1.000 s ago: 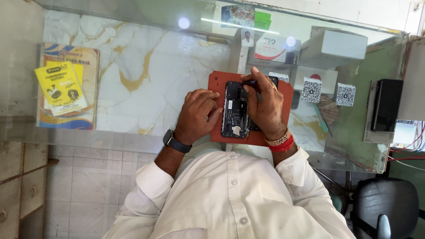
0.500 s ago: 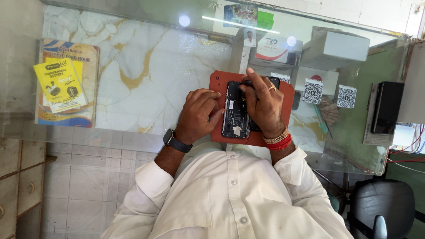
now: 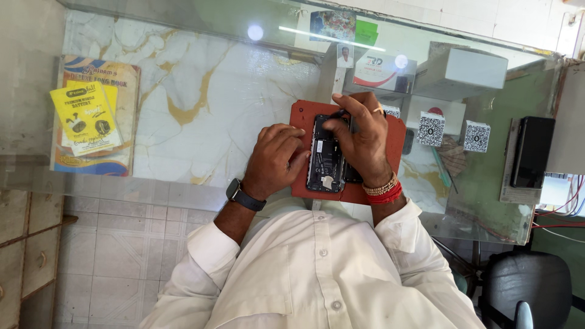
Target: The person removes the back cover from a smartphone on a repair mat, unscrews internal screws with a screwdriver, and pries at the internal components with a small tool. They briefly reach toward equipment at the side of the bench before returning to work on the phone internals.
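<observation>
Single head cam, looking steeply down over the white shirt at the glass counter, close range, hands mid-frame.

Opened phone on a mat at the desk's near edge. Left hand at the phone's left side, right hand on its right. Booklet lies far left; two small boxes right of the mat.
</observation>
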